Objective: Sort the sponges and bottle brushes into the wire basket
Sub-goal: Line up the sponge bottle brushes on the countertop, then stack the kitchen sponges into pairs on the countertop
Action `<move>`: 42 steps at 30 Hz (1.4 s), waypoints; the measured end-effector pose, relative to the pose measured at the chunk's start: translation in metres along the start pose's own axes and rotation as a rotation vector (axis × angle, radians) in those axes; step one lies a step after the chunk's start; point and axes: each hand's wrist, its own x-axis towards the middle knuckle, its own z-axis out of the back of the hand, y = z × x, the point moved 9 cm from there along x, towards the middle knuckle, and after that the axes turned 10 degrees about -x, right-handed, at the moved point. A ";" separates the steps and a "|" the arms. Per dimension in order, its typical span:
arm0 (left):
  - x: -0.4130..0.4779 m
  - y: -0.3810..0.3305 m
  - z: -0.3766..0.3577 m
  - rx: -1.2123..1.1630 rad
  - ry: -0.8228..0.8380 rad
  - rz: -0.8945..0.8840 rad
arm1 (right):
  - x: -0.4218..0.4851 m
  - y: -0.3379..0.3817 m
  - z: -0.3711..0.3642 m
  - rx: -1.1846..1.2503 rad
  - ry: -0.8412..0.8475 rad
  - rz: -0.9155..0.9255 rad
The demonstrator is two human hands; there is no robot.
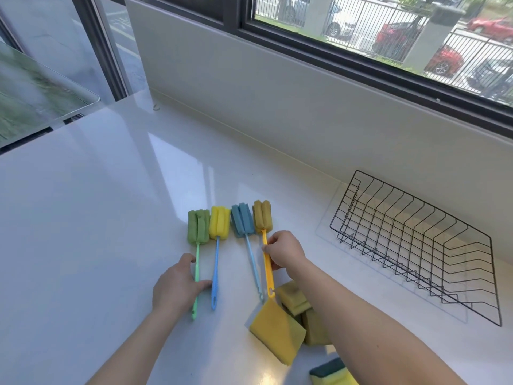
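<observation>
Several bottle brushes lie side by side on the white counter point(83, 218): a green-headed one point(198, 226), a yellow-headed one with a blue handle point(219, 226), a blue-headed one point(242, 221) and a tan-headed one with an orange handle point(261, 217). My left hand point(177, 284) is closed around the green handle. My right hand point(283, 250) pinches the orange handle. Yellow sponges point(277, 332) lie in a pile under my right forearm, and a green-backed sponge point(330, 372) sits at the bottom edge. The black wire basket point(416, 245) stands empty to the right.
A low white wall with a dark-framed window runs along the back of the counter. A glass-topped surface point(36, 101) stands beyond the counter's left end.
</observation>
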 end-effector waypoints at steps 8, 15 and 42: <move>0.010 0.009 0.010 -0.080 -0.091 0.002 | 0.004 -0.003 0.005 -0.017 -0.053 0.014; 0.010 0.004 0.008 -0.157 -0.124 -0.018 | 0.009 -0.006 0.000 -0.097 -0.049 0.019; -0.040 -0.066 0.007 0.121 -0.207 -0.166 | -0.011 -0.027 0.032 -0.143 -0.115 0.198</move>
